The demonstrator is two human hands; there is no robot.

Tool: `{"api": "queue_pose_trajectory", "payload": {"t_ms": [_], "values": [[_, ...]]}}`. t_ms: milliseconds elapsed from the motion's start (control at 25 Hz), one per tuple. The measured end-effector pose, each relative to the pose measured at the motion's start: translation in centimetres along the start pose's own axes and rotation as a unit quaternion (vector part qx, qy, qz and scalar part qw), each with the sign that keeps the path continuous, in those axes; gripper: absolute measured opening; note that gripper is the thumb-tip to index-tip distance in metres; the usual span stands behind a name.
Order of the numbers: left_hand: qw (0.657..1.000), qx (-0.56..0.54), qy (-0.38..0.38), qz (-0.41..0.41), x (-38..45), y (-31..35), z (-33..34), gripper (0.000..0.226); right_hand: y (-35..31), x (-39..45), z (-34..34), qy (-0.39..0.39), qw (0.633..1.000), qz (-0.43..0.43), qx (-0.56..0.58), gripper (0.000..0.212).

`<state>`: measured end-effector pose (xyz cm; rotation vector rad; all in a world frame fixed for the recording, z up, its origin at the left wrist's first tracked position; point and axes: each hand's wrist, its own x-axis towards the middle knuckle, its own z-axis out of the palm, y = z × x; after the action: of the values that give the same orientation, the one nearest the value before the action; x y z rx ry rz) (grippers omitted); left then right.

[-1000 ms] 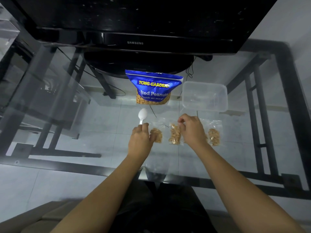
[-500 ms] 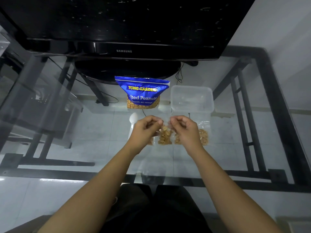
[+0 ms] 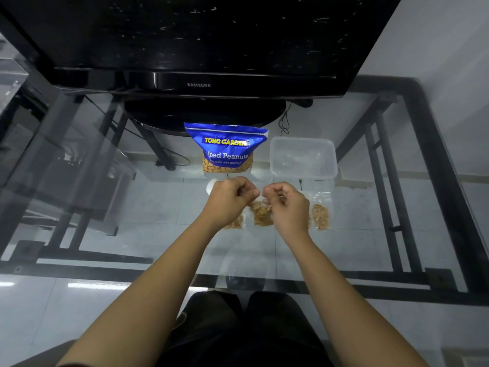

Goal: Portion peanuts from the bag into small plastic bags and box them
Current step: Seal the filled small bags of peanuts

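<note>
A blue peanut bag (image 3: 227,147) stands upright on the glass table (image 3: 148,207). A clear plastic box (image 3: 303,158) sits to its right. My left hand (image 3: 229,201) and my right hand (image 3: 287,205) pinch the top of a small plastic bag of peanuts (image 3: 262,214), one at each side, fingertips almost touching. A second small peanut bag (image 3: 320,214) lies to the right on the glass. A third small bag (image 3: 235,224) peeks out under my left wrist. A white plastic spoon (image 3: 210,186) is mostly hidden behind my left hand.
A black television (image 3: 198,84) on its stand rises at the back of the table, just behind the peanut bag. The table's black metal frame (image 3: 434,197) runs along the right and front edges. My dark-clothed legs (image 3: 246,329) show below the front edge.
My left hand let go of the spoon and came to the middle small bag. Both hands now pinch its top, closer together than half a second ago.
</note>
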<state>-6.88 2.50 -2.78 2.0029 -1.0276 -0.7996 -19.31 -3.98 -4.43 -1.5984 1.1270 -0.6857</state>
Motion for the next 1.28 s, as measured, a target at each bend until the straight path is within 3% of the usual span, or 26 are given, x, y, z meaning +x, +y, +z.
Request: {"api": "queue_pose_trajectory", "payload": {"t_ms": [320,440,520,600,720,840,960,1080,1280], "values": [[1.000,0.024,-0.005,-0.009,-0.2,-0.7,-1.1,0.009,0.2,0.4,-0.6,-0.003,1.000,0.010,0.000,0.007],[0.994,-0.095,0.005,-0.055,-1.0,-1.2,-0.1,0.012,0.8,0.5,-0.4,-0.015,0.994,0.088,0.067,0.010],[0.976,-0.194,-0.030,-0.097,-1.8,-1.8,0.8,0.014,1.2,0.5,-0.3,-0.029,0.977,0.156,0.141,0.011],[0.966,-0.219,-0.058,-0.128,-2.4,-2.8,1.6,0.015,1.8,0.7,-0.4,-0.043,0.966,0.194,0.163,0.012],[0.957,-0.226,0.001,-0.184,-2.4,-4.0,2.4,0.012,3.6,1.0,-1.2,-0.054,0.986,0.158,-0.018,0.024],[0.981,-0.095,0.045,-0.164,-2.2,-4.7,3.7,0.014,5.3,0.9,-1.7,-0.036,0.987,0.118,-0.105,0.026],[0.995,0.073,0.057,-0.026,-2.0,-4.6,5.6,0.020,6.0,0.7,-1.5,-0.003,0.984,0.059,-0.168,0.023],[0.977,0.179,0.036,0.110,-1.3,-4.7,7.8,0.022,6.1,1.0,-1.7,0.043,0.963,0.044,-0.262,0.029],[0.922,0.348,0.012,0.172,-1.1,-4.9,8.8,0.027,5.9,1.5,-1.7,-0.028,0.937,0.083,-0.340,0.035]]}}
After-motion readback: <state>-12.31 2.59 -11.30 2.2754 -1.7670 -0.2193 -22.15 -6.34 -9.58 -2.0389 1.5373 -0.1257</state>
